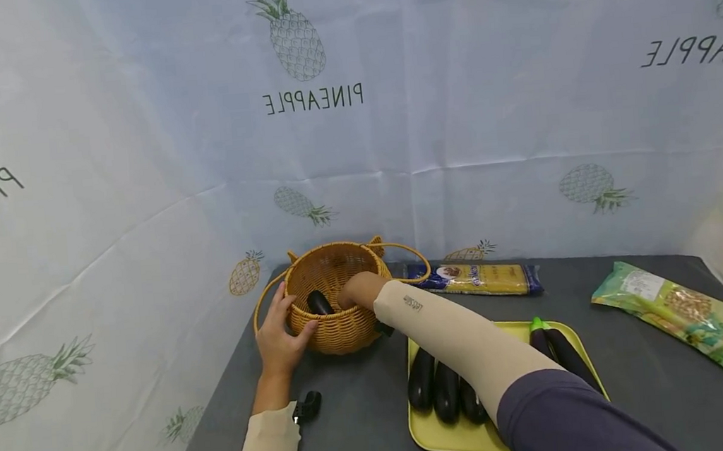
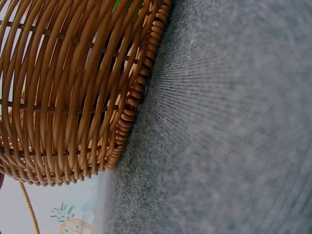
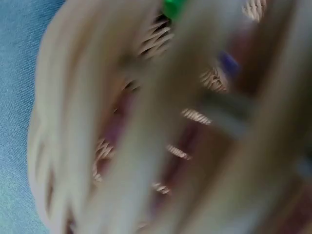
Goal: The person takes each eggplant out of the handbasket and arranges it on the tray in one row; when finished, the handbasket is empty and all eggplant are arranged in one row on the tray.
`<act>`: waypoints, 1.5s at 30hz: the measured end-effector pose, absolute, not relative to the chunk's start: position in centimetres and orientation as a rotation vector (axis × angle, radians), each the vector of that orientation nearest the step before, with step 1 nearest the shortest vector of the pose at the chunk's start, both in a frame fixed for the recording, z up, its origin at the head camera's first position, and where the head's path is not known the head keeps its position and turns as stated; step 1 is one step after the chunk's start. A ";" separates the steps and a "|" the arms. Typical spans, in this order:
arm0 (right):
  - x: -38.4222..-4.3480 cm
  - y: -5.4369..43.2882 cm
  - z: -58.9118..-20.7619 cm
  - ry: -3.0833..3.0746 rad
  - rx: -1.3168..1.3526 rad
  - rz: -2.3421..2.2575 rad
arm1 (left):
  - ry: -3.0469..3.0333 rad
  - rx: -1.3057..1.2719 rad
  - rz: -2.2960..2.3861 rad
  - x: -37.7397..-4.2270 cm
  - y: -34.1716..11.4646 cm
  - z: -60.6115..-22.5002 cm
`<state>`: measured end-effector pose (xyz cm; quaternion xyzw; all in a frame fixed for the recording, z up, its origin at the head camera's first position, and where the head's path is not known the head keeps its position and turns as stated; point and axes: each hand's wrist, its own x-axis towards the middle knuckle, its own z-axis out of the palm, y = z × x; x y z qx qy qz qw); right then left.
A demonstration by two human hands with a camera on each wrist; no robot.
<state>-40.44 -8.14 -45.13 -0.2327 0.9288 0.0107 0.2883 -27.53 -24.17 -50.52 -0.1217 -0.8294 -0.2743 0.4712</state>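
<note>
A woven wicker basket [image 1: 338, 335] stands on the dark table, its body filling much of the left wrist view. My left hand [image 1: 277, 338] rests against its left side, thumb and fingers spread along the wall near the rim. Over the rim, my right hand [image 1: 360, 291] reaches inside; its fingers are hidden, so what they touch cannot be seen. A dark eggplant [image 1: 319, 302] lies in the basket beside that hand. Through the weave, the right wrist view catches a blurred green patch [image 3: 172, 7]. Several more eggplants [image 1: 446, 392] lie on a yellow tray [image 1: 442, 443] under my right forearm.
Behind the tray lies a yellow and blue packet [image 1: 480, 279]. A green printed bag [image 1: 684, 317] lies at the right of the table. The basket's handle [image 1: 426, 259] hangs out to the right. Pineapple-print cloth [image 1: 456, 126] stands behind the table.
</note>
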 end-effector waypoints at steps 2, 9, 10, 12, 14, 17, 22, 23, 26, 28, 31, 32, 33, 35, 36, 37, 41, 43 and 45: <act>-41.1 -8.4 -45.4 2.411 -0.785 0.085 | -2.029 -0.300 -0.672 -27.6 -24.1 -50.5; -38.6 -7.6 -42.2 2.225 -1.231 -0.094 | -2.008 -0.301 -0.665 -27.6 -24.0 -50.5; -38.5 -7.4 -41.9 2.218 -1.245 -0.071 | -2.010 -0.303 -0.666 -27.6 -23.9 -50.4; -38.3 -7.0 -41.5 2.189 -1.266 -0.003 | -2.018 -0.303 -0.668 -27.7 -23.9 -50.4; -38.3 -6.7 -41.3 2.136 -1.256 0.059 | -2.025 -0.302 -0.676 -27.7 -23.8 -50.4; -38.3 -6.4 -41.2 2.063 -1.214 0.124 | -2.032 -0.303 -0.679 -27.7 -23.6 -50.3; -38.4 -6.1 -41.2 2.075 -1.154 0.099 | -2.021 -0.311 -0.673 -27.8 -23.4 -50.1; -38.3 -6.1 -41.2 2.097 -1.154 0.079 | -2.021 -0.311 -0.673 -27.9 -23.4 -50.1; -38.2 -6.1 -41.1 2.182 -1.172 0.017 | -2.026 -0.311 -0.679 -27.9 -23.4 -50.1; -38.0 -5.9 -40.8 2.262 -1.193 0.015 | -2.021 -0.309 -0.680 -27.8 -23.4 -50.2; -37.7 -5.6 -40.1 2.385 -1.238 0.030 | -2.008 -0.308 -0.681 -27.8 -23.5 -50.3; -37.7 -5.5 -39.9 2.422 -1.253 0.026 | -2.006 -0.306 -0.680 -27.8 -23.6 -50.3; -37.7 -5.4 -39.6 2.450 -1.259 0.002 | -2.004 -0.306 -0.681 -27.7 -23.7 -50.3; -37.8 -5.2 -39.2 2.484 -1.257 -0.070 | -2.003 -0.305 -0.684 -27.8 -23.8 -50.2; -37.8 -5.1 -39.0 2.494 -1.249 -0.106 | -2.007 -0.303 -0.684 -27.8 -23.8 -50.2; -37.8 -5.1 -38.8 2.508 -1.235 -0.144 | -2.015 -0.299 -0.685 -27.7 -23.8 -50.1; -38.2 -4.9 -38.7 2.552 -1.196 -0.321 | -2.033 -0.290 -0.692 -27.6 -24.0 -50.1; -38.5 -4.9 -38.9 2.552 -1.176 -0.492 | -2.044 -0.286 -0.690 -27.5 -24.0 -50.2; -38.8 -4.7 -39.3 2.523 -1.148 -0.691 | -2.046 -0.286 -0.686 -27.4 -24.0 -50.4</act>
